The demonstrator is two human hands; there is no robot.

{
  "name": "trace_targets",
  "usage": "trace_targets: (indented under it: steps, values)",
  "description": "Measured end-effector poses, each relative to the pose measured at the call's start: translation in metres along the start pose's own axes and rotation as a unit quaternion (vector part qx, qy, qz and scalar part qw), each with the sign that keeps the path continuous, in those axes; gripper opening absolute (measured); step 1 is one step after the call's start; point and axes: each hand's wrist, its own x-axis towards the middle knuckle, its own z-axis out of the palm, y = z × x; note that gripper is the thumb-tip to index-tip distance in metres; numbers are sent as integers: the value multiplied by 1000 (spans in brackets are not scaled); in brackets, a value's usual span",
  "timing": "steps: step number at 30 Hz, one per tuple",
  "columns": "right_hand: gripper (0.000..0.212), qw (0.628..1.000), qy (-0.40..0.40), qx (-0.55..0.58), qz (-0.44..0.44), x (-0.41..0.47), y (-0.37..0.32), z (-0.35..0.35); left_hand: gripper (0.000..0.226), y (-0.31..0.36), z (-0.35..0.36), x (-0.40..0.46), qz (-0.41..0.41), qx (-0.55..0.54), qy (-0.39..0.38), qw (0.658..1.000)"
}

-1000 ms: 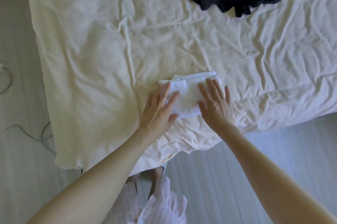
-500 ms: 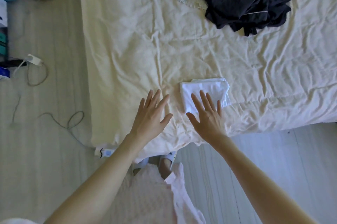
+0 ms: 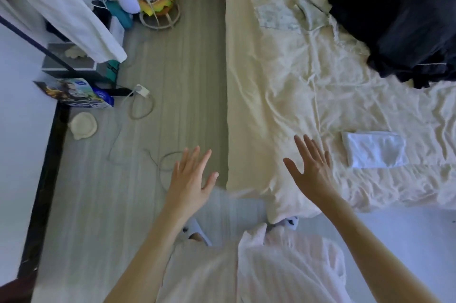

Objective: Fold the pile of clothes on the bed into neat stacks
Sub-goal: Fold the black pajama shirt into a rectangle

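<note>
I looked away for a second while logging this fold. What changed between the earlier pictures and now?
Both hands came off the folded white cloth, which they had been pressing flat. The left hand now hangs open over the floor beside the bed; the right hand is open over the sheet, left of the cloth. The view swung left. The cloth remains folded near the bed's edge, and the dark clothes pile is untouched.

white folded cloth (image 3: 375, 149) flat on bed (image 3: 271, 105); dark clothes pile (image 3: 404, 21) far corner.
</note>
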Motion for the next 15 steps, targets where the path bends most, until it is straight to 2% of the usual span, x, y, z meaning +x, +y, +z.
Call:
trace_targets:
  steps: [4, 7, 11, 15]
  values:
    - [64, 1000, -17, 3, -20, -9, -90, 34, 58, -68, -61, -15, 11, 30, 0, 999]
    - [63, 999, 7, 10, -48, 2, -144, 37, 58, -99, -100, -10, 14, 30, 10, 999]
    - [63, 996, 31, -7, -84, 32, -195, 30, 59, -117, -127, 14, 44, 37, 21, 998]
    - [64, 995, 20, -20, -93, 64, -226, 28, 61, -126, -146, 41, 52, 49, 7, 997]
